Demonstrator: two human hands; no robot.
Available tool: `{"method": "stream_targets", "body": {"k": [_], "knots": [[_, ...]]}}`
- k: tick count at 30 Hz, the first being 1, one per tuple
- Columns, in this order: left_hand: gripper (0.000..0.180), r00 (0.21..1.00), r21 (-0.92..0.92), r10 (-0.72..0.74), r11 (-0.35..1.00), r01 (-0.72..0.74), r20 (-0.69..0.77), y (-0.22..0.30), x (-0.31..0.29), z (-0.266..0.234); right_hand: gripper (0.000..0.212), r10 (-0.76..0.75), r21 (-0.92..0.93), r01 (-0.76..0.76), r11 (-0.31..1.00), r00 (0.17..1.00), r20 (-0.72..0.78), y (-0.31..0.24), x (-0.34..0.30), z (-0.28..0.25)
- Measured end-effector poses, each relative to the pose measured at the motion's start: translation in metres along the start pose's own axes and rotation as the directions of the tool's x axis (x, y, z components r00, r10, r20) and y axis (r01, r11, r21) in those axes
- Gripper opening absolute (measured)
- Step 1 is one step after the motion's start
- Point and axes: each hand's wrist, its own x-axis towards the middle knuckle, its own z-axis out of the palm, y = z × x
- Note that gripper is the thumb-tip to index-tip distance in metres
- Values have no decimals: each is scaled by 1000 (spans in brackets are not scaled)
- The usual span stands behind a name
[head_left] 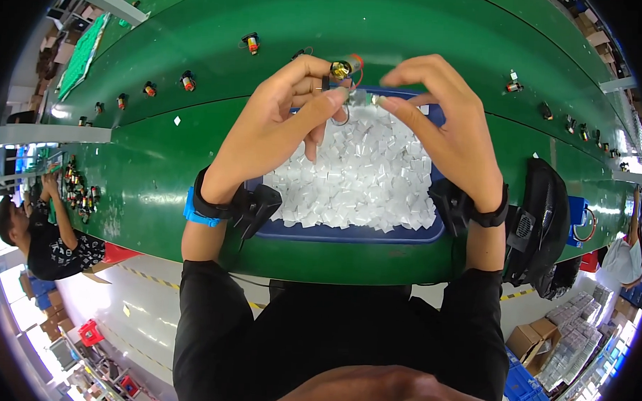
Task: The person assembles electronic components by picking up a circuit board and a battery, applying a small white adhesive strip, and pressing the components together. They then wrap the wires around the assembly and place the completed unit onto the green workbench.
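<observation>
My left hand (285, 116) is closed around a small motor (342, 70) with a brass-coloured end and thin red and dark wires. Just below the motor, a small translucent piece (359, 98) lies between the fingertips of both hands, blurred. My right hand (443, 109) has its thumb tip at that piece, while its index finger stands apart above. Its other fingers are partly hidden. Under both hands, a blue tray (348, 234) holds a heap of small white, translucent pieces (358, 173). Black devices are strapped to both wrists.
Small motors (188, 81) stand spaced along the green table (150, 164) at left, with others (513, 87) at right. A black bag (538, 224) lies by my right forearm. At the far left, another person (47, 239) reaches toward a cluster of motors (81, 193).
</observation>
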Motion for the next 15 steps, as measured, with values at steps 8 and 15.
{"method": "stream_targets", "body": {"k": [8,15], "knots": [[19,997,174,3,985,-16,73,-1,-3,10,25,-44,36,43,998,998,36,3,-3,8],[16,993,385,77,922,-38,-85,-12,-5,27,27,-143,-261,132,956,989,-23,0,-1,12]]}}
